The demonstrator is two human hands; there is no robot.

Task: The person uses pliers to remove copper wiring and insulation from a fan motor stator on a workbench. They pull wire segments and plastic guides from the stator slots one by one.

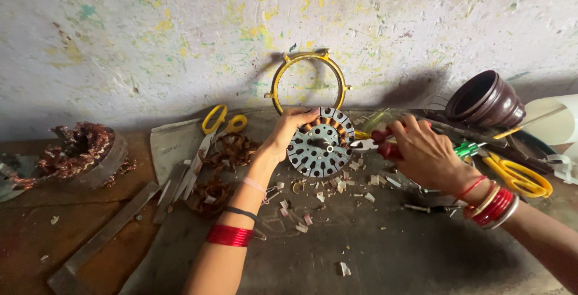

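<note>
Gripping the round slotted motor stator [320, 143] by its rim, my left hand [284, 131] tilts it upright at table centre. My right hand [423, 153], closed around red-handled pliers [374, 144], sets the tips against the stator's three o'clock edge. Yellow scissors [518, 174] lie at four o'clock; a yellow ring [308, 82] leans at twelve.

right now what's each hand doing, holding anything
Left hand: closed on the rim of the stator disc, holding it upright.
Right hand: closed on red-handled pliers, their tip at the disc.
</note>
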